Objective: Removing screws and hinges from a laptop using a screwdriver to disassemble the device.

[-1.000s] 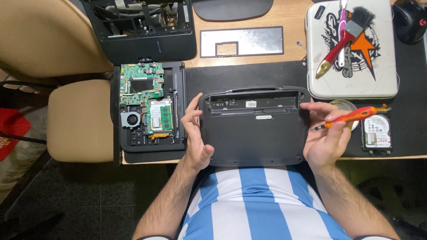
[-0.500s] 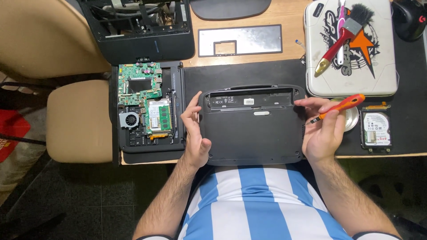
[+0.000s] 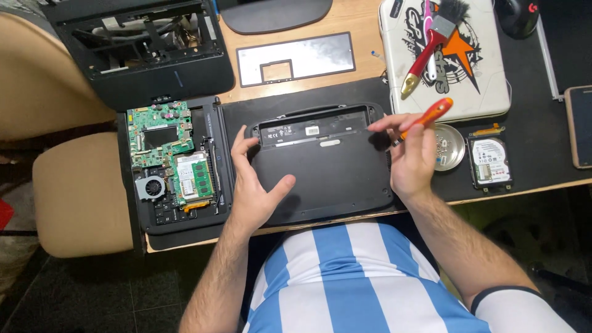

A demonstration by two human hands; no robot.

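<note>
A black laptop bottom case [image 3: 333, 169] lies on the dark mat at the desk's near edge. My left hand [image 3: 253, 185] rests flat on its left side, thumb spread across the panel. At the case's right edge my right hand [image 3: 410, 157] grips an orange-handled screwdriver [image 3: 428, 117], whose handle points up and to the right. The fingertips of that hand touch the case's upper right corner.
An opened laptop base with a green circuit board and fan [image 3: 169, 163] lies to the left. A small metal dish of screws [image 3: 448, 147] and a hard drive [image 3: 489, 161] sit to the right. Behind are a white laptop carrying a brush [image 3: 447, 55], a keyboard bezel [image 3: 296, 58] and a beige chair [image 3: 77, 194].
My right hand has lifted toward the case's upper right corner and tilted the screwdriver's handle up. The left hand has shifted slightly onto the panel.
</note>
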